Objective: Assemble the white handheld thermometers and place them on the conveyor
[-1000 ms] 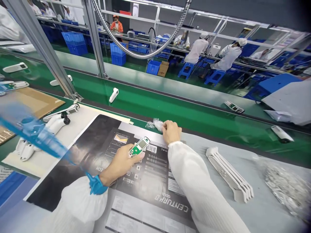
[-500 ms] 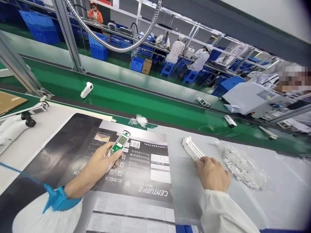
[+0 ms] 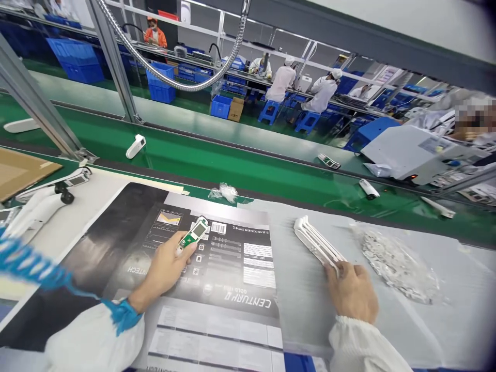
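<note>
My left hand (image 3: pixel 172 261) is closed round a slim white device housing with a green circuit board (image 3: pixel 190 238) and a small grey screen facing up. It is over the dark printed sheet (image 3: pixel 240 289). A blue coiled-cord wrist strap (image 3: pixel 126 316) is on my left wrist. At the right, my right hand (image 3: pixel 354 292) grips the near end of long white plastic shells (image 3: pixel 315 243), which lie side by side on the grey sheet; the fingertips are partly hidden, so how many it grasps I cannot tell. Beside that hand lies a clear bag of small whitish parts (image 3: pixel 399 266).
A crumpled clear plastic piece (image 3: pixel 228 192) is at the bench's far edge. Beyond runs a green conveyor belt (image 3: pixel 248 160) carrying white devices (image 3: pixel 135 146). White devices (image 3: pixel 46 204) and cardboard (image 3: pixel 23 170) are at left. A metal post (image 3: pixel 112 62) rises there; co-workers sit farther back.
The view has shifted slightly. My right hand has drawn a little toward me and right, at the near end of the white shells. My left hand still holds the circuit-board device.
</note>
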Demonstrator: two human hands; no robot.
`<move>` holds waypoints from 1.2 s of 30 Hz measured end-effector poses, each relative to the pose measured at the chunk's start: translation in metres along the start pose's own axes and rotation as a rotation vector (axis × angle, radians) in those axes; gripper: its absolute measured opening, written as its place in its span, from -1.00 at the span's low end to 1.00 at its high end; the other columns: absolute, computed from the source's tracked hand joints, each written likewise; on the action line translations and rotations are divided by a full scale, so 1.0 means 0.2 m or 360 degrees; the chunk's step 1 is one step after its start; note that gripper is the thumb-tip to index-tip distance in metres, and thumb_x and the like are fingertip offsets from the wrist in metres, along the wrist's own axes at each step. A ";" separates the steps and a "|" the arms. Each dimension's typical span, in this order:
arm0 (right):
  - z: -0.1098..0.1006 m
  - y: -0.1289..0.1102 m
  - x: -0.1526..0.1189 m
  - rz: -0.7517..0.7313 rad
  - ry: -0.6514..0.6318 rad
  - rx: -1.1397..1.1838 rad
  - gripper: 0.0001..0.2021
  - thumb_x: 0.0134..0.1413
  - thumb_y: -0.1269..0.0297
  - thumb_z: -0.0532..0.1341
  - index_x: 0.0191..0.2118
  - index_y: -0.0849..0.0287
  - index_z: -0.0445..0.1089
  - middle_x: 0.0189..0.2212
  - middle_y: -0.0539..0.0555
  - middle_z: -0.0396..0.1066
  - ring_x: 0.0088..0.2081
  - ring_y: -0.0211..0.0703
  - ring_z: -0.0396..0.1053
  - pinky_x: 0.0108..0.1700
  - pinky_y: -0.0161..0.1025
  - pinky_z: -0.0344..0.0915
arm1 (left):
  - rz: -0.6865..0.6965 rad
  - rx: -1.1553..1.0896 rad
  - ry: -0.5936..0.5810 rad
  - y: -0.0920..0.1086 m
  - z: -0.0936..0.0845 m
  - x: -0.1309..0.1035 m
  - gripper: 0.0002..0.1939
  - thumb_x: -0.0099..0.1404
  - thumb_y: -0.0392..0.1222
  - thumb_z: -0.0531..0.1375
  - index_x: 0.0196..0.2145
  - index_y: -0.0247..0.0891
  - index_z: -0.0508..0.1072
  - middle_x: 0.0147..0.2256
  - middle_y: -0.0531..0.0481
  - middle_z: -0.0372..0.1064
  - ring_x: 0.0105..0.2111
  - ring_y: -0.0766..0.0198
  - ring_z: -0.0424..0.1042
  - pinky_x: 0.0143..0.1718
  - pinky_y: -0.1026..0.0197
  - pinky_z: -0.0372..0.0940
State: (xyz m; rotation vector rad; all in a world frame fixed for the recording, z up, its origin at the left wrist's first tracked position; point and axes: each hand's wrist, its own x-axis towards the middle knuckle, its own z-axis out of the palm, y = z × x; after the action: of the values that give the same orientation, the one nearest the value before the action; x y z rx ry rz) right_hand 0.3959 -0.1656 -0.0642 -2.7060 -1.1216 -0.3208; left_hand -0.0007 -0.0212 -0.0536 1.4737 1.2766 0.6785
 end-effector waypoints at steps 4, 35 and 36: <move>-0.21 -0.02 -0.02 0.0029 0.0056 0.0190 -0.60 0.13 -0.11 -0.04 -0.30 0.04 0.37 -0.25 0.27 0.46 -0.15 0.30 0.41 -0.18 0.12 0.31 | -0.0060 -0.0365 0.0015 0.00 -0.02 0.01 -0.61 0.23 0.13 0.20 -0.19 -0.25 0.33 -0.37 0.05 0.38 -0.54 0.37 0.30 -0.49 0.30 0.23; -0.03 -0.76 -0.35 -0.0807 -0.1057 0.1520 -0.36 -0.12 0.32 0.41 0.14 0.01 0.28 0.03 0.06 0.42 0.01 0.03 0.36 0.08 -0.01 0.27 | 0.0635 0.0660 -0.0019 0.06 0.15 -0.12 -0.75 0.41 -0.14 0.10 0.02 -0.20 0.36 -0.04 -0.11 0.42 -0.05 0.08 0.37 -0.04 0.01 0.24; -0.03 -0.76 -0.35 -0.0784 -0.1065 0.1543 -0.36 -0.11 0.32 0.41 0.14 0.01 0.28 0.03 0.06 0.43 0.01 0.02 0.37 0.08 -0.01 0.27 | 0.0698 0.0715 -0.0029 0.05 0.16 -0.13 -0.76 0.40 -0.15 0.12 0.00 -0.20 0.37 -0.06 -0.10 0.43 -0.07 0.08 0.37 -0.06 0.01 0.23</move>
State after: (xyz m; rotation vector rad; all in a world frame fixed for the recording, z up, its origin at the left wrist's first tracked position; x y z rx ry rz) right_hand 0.2380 -0.1095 -0.0623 -1.6501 -1.5392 0.9004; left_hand 0.0237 -0.0548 -0.0486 2.1629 1.1447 0.6813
